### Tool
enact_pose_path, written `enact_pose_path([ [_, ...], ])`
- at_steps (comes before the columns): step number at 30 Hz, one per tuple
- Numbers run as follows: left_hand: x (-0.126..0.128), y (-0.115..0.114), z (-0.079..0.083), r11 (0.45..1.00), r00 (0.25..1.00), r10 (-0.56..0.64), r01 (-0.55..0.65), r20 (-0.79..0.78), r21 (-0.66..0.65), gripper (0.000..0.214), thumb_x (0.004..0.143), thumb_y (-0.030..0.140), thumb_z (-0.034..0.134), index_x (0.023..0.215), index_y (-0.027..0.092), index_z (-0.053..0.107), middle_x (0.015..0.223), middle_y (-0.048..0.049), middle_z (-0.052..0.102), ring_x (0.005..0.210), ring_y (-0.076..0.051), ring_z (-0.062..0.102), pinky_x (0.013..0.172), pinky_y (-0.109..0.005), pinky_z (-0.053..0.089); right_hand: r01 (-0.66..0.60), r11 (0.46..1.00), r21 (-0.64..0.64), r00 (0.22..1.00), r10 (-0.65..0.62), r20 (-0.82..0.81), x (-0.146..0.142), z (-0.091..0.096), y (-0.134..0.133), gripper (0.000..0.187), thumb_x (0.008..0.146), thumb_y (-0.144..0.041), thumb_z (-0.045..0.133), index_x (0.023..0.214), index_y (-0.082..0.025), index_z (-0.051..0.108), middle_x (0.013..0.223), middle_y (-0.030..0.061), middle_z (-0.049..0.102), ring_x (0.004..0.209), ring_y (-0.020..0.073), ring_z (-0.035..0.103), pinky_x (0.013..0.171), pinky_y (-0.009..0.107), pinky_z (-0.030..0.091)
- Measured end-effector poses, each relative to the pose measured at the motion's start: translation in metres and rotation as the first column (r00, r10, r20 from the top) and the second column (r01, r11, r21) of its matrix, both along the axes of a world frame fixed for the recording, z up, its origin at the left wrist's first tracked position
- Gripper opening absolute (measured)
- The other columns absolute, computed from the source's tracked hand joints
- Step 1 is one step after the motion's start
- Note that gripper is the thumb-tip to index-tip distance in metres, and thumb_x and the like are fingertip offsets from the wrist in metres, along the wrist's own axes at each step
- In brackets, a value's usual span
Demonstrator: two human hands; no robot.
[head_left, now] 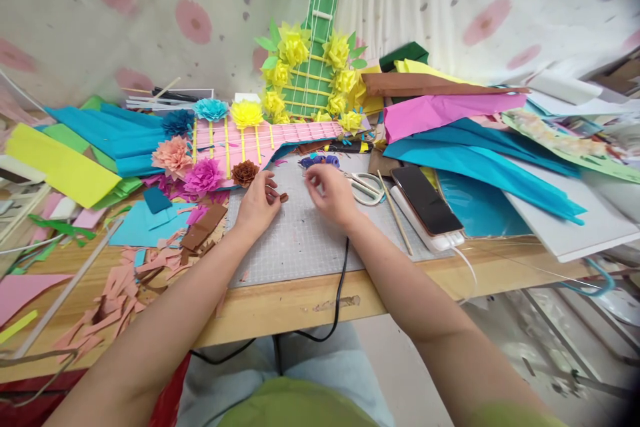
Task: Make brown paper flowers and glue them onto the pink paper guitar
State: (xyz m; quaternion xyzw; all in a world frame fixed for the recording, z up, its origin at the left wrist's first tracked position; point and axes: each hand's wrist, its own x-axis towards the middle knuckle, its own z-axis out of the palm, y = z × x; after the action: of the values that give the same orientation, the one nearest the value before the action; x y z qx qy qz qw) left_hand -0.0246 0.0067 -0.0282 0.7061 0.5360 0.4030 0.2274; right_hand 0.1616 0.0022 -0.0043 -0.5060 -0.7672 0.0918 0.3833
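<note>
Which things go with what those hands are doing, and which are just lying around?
Probably belong:
small brown piece at the left hand
brown flower
scissors
cutting mat

Seemingly just lying about:
phone
wooden stick
yellow sheet

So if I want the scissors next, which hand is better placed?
Your right hand, I'd say: it's close beside the scissors. Your left hand is farther off, near the brown flower, with a small brown piece at its fingertips.

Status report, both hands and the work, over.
Left hand: holding small brown piece. Right hand: above cutting mat, grip unclear. Scissors close beside right hand.
</note>
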Motion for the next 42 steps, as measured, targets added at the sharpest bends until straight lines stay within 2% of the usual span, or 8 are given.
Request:
enact_pose_path([
  [2, 0.0, 0.0, -0.001, 1.0, 1.0, -0.013, 0.013, -0.023, 0.018, 0.046, 0.068, 0.005, 0.057, 0.108, 0.021, 0.042, 0.096, -0.0013, 0.059, 0.072, -0.009, 0.061, 0.068, -0.026, 0.051, -0.177, 0.976, -0.131, 0.979, 0.188, 0.082, -0.01, -0.007, 0.0, 0.028, 0.086, -0.016, 0.047, 0.113, -0.021, 0.05, 0.106, 0.0057, 0.066, 0.087, 0.0161, 0.061, 0.082, 0.032, 0.046],
  [4, 0.0, 0.0, -0.002, 0.999, 0.999, -0.031, 0.032, -0.044, 0.028, 0.046, 0.068, 0.004, 0.056, 0.109, 0.021, 0.042, 0.098, -0.0017, 0.059, 0.073, -0.01, 0.061, 0.07, -0.026, 0.052, -0.211, 0.954, -0.215, 0.964, 0.239, 0.113, -0.018, -0.014, 0.003, 0.037, 0.085, -0.012, 0.048, 0.12, -0.021, 0.046, 0.112, 0.005, 0.066, 0.087, 0.0161, 0.062, 0.08, 0.032, 0.046],
  [10, -0.001, 0.002, -0.004, 0.998, 0.997, -0.049, 0.052, -0.065, 0.037, 0.047, 0.067, 0.002, 0.054, 0.109, 0.021, 0.042, 0.097, -0.0018, 0.059, 0.075, -0.011, 0.062, 0.072, -0.028, 0.053, -0.106, 0.966, -0.235, 0.977, 0.145, 0.154, -0.025, -0.023, 0.007, 0.035, 0.085, -0.013, 0.048, 0.119, -0.02, 0.047, 0.098, 0.0018, 0.071, 0.087, 0.0181, 0.064, 0.072, 0.029, 0.044],
  [16, -0.002, 0.002, -0.007, 0.996, 0.996, -0.071, 0.073, -0.055, 0.041, 0.05, 0.066, 0.003, 0.053, 0.112, 0.02, 0.042, 0.103, -0.0051, 0.058, 0.083, -0.013, 0.062, 0.074, -0.029, 0.054, -0.052, 0.969, -0.243, 0.988, 0.084, 0.127, -0.025, -0.022, 0.007, 0.038, 0.082, -0.013, 0.051, 0.118, -0.02, 0.045, 0.095, 0.0005, 0.072, 0.082, 0.0173, 0.065, 0.069, 0.029, 0.045],
  [20, -0.002, 0.001, -0.008, 0.993, 0.994, -0.096, 0.099, -0.049, 0.068, 0.05, 0.067, 0.006, 0.055, 0.113, 0.02, 0.041, 0.104, -0.0057, 0.058, 0.088, -0.014, 0.062, 0.078, -0.031, 0.053, -0.049, 0.963, -0.265, 0.993, 0.076, 0.094, -0.024, -0.021, 0.006, 0.038, 0.081, -0.01, 0.051, 0.117, -0.021, 0.044, 0.094, 0.0007, 0.072, 0.081, 0.0166, 0.066, 0.071, 0.029, 0.046],
  [34, 0.001, 0.002, -0.006, 0.994, 0.993, -0.114, 0.114, -0.017, 0.006, 0.049, 0.068, 0.005, 0.057, 0.111, 0.022, 0.042, 0.092, -0.0005, 0.059, 0.076, -0.011, 0.062, 0.073, -0.028, 0.053, -0.05, 0.953, -0.297, 0.998, 0.061, 0.027, -0.025, -0.02, 0.007, 0.039, 0.077, -0.01, 0.052, 0.112, -0.021, 0.042, 0.09, 0.0001, 0.071, 0.075, 0.0166, 0.065, 0.068, 0.029, 0.045],
  [37, 0.002, 0.003, -0.005, 0.995, 0.994, -0.103, 0.103, -0.02, -0.016, 0.05, 0.068, 0.003, 0.057, 0.111, 0.022, 0.042, 0.093, -0.0003, 0.059, 0.076, -0.011, 0.062, 0.073, -0.028, 0.052, -0.071, 0.946, -0.315, 0.997, 0.062, -0.039, -0.025, -0.021, 0.008, 0.04, 0.075, -0.009, 0.052, 0.111, -0.021, 0.042, 0.088, -0.0003, 0.07, 0.071, 0.015, 0.064, 0.068, 0.029, 0.045],
  [42, 0.003, 0.004, -0.005, 0.996, 0.996, -0.085, 0.084, -0.021, -0.042, 0.052, 0.066, 0.003, 0.06, 0.112, 0.022, 0.042, 0.094, -0.0004, 0.058, 0.076, -0.011, 0.061, 0.073, -0.028, 0.052, -0.119, 0.918, -0.379, 0.962, 0.012, -0.274, -0.024, -0.024, 0.012, 0.038, 0.071, -0.01, 0.055, 0.105, -0.022, 0.042, 0.081, -0.0027, 0.067, 0.064, 0.0117, 0.06, 0.067, 0.028, 0.046],
])
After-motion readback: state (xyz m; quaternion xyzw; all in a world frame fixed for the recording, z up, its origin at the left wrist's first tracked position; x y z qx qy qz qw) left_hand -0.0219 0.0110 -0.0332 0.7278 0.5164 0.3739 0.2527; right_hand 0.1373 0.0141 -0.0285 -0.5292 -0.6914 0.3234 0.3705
